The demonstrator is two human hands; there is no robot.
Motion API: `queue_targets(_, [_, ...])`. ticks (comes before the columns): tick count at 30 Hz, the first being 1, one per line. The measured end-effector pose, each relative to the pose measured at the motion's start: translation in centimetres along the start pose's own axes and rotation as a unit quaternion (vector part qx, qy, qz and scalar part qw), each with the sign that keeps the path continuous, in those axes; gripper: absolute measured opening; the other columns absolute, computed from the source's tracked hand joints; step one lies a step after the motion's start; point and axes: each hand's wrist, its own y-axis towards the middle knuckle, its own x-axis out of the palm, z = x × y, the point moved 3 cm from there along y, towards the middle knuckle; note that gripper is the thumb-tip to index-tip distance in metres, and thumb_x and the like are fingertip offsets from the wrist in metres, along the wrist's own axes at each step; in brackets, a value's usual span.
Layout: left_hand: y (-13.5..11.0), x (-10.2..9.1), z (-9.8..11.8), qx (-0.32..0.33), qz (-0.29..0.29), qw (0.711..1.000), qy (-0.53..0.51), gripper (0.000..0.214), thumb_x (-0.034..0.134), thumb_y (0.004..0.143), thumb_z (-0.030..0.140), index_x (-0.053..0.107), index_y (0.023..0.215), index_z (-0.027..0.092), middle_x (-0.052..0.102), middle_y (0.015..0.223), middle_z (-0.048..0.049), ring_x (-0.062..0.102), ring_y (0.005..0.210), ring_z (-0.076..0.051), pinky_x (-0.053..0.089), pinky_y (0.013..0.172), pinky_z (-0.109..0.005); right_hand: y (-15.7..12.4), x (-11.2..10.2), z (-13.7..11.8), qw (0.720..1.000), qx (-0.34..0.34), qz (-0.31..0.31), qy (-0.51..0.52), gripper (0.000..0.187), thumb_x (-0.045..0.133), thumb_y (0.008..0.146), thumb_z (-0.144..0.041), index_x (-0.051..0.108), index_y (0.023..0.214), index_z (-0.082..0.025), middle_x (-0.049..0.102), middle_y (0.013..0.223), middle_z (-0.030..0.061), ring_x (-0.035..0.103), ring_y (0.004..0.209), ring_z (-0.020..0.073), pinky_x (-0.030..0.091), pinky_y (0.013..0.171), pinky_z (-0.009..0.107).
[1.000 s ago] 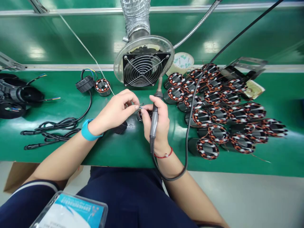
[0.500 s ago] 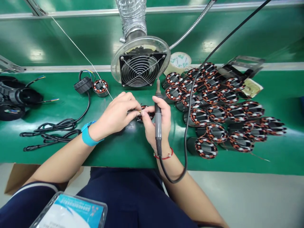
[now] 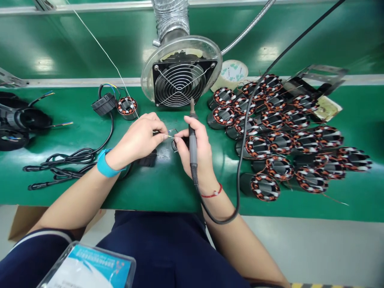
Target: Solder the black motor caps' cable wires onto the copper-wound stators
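— Soldering iron (image 3: 193, 150) has leaned left since the last look, and its tip (image 3: 191, 102) now points up toward the lower edge of the fume extractor (image 3: 180, 84), well off the work. Hold status?

— Right hand (image 3: 198, 150) has a closed, pen-style grip round the iron's barrel, with a red string bracelet (image 3: 211, 195) at the wrist. Its fingertips (image 3: 177, 140) sit just beside the fine wire leads (image 3: 170, 136).

— Left hand (image 3: 138, 138)?

— Closed to a narrow pinch on those leads, thumb and forefinger together, with a blue wristband (image 3: 105, 164) behind it. Pressure cannot be told from this view.

— Location of the part?

— Small stator (image 3: 175, 145) lies on the green desk (image 3: 60, 196) under the hands, mostly hidden by the fingers, with a black object (image 3: 148, 159) just beside it.

— Surroundings?

— Wound stators (image 3: 258, 147) stand in a dense group to the right. Black cable (image 3: 69, 160) lies coiled to the left.

— Workmanship note?

— Sound practice, in this inspector's judgement: hand heels braced on the desk, leads held dead still, iron tip kept clean, and only brief contact, so the insulation does not scorch.
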Motion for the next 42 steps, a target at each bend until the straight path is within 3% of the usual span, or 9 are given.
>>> queue_targets(9, [0.0,0.1,0.3,-0.024,0.007,1.0,-0.008,0.01,0.062,0.078,0.019,0.068,0.071,0.017,0.062,0.079,-0.003,0.057,0.085,-0.02,0.047,0.081,-0.036,0.0,0.9,-0.3,0.996,-0.014,0.06,-0.064,0.041,0.055,0.089,-0.022,0.051,0.129,-0.028,0.068,0.092,0.0005,0.061,0.092,0.0215,0.046,0.096,0.043])
queue_targets(14, [-0.1,0.2,0.3,-0.037,0.007,0.999,-0.009,0.01,0.064,0.077,0.019,0.067,0.068,0.017,0.062,0.08,-0.0037,0.058,0.086,-0.021,0.047,0.083,-0.038,-1.5,-1.0,-0.9,0.995,-0.028,0.089,-0.032,0.036,0.049,0.097,-0.03,0.051,0.133,-0.031,0.071,0.095,0.0017,0.067,0.092,0.0221,0.051,0.095,0.047])
queue_targets(19, [0.0,0.4,0.4,-0.042,0.006,0.999,-0.019,0.013,0.064,0.076,0.014,0.062,0.063,0.017,0.06,0.077,-0.0032,0.058,0.084,-0.02,0.048,0.084,-0.038,-4.0,-3.1,-1.9,0.988,-0.093,0.118,-0.037,0.03,0.055,0.095,-0.033,0.06,0.125,-0.029,0.071,0.093,0.0041,0.068,0.083,0.0226,0.057,0.076,0.043])
queue_targets(25, [-0.2,0.7,0.7,-0.061,0.008,0.998,-0.027,0.016,0.063,0.076,0.012,0.058,0.061,0.017,0.058,0.079,-0.0034,0.056,0.084,-0.02,0.048,0.088,-0.039,-5.9,-3.7,-1.5,0.977,-0.123,0.175,-0.023,0.022,0.065,0.088,-0.029,0.065,0.11,-0.029,0.066,0.076,-0.0004,0.063,0.06,0.0183,0.054,0.053,0.036])
queue_targets(42, [-0.2,0.7,1.2,-0.066,0.019,0.998,-0.008,0.017,0.057,0.076,0.014,0.056,0.06,0.018,0.061,0.08,-0.0041,0.058,0.082,-0.019,0.047,0.079,-0.035,-6.1,-3.5,-1.0,0.98,-0.127,0.154,-0.001,0.025,0.067,0.087,-0.025,0.065,0.113,-0.026,0.066,0.082,0.0008,0.067,0.063,0.0169,0.055,0.057,0.034])
